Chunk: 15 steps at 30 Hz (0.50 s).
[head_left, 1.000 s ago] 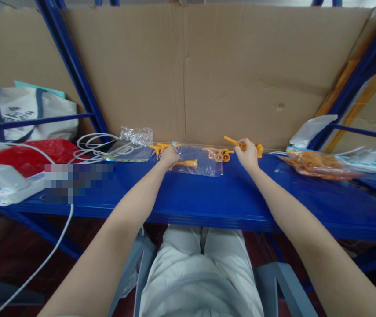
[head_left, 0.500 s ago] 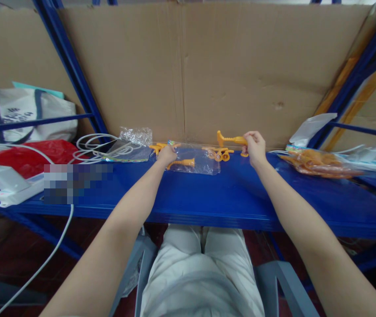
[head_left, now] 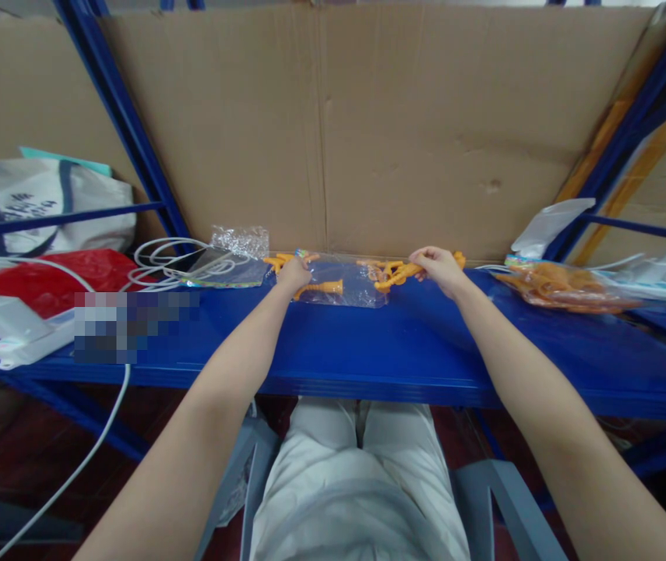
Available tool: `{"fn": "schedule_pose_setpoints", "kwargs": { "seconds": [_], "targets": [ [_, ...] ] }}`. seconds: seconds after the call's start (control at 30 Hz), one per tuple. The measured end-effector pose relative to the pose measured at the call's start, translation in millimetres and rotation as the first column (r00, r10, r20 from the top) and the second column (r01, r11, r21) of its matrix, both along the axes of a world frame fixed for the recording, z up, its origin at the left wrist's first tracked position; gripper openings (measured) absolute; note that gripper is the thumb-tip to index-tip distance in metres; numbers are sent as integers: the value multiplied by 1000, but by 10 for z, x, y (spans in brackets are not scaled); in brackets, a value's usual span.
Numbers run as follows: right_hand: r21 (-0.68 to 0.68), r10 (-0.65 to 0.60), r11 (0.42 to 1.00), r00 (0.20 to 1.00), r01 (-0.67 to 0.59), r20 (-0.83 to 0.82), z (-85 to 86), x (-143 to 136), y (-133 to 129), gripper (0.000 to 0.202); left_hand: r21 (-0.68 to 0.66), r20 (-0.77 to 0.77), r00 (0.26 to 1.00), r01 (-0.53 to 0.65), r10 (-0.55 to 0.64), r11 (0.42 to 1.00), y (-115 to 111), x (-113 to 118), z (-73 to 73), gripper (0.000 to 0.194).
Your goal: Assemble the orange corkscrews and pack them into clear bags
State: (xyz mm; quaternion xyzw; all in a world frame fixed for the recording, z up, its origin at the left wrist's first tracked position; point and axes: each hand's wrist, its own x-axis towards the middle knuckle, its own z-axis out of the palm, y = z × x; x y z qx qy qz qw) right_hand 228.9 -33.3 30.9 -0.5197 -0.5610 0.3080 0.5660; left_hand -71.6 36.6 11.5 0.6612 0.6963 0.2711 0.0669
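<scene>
My left hand (head_left: 294, 275) is closed on the left end of a clear plastic bag (head_left: 364, 294) lying on the blue shelf. Inside the bag is an orange toy piece (head_left: 329, 287) with a ridged handle. My right hand (head_left: 438, 269) pinches another orange piece (head_left: 403, 273) at the bag's right end, beside smaller orange parts (head_left: 375, 270). More orange parts (head_left: 277, 261) show just left of my left hand. Behind my right hand, a bit of orange (head_left: 459, 259) sticks out.
Left are a clear bag (head_left: 233, 269), white cables (head_left: 163, 257), a red bag (head_left: 87, 269), a power strip (head_left: 34, 343) and a tote bag (head_left: 99, 210). Right lies a bag of orange parts (head_left: 566, 287). Cardboard (head_left: 396, 117) stands behind the shelf (head_left: 368, 358).
My right hand has moved left with the orange piece, which now points down-left over the bag's right end. My left hand has stayed in place.
</scene>
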Motion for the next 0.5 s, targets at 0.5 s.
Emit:
{"fn": "schedule_pose_setpoints", "kwargs": {
  "seconds": [0.5],
  "targets": [
    [55, 136, 987, 971, -149, 196, -207, 78, 168, 23, -2, -18, 1000, -1, 1, 1000, -12, 26, 1, 35]
  ]
}}
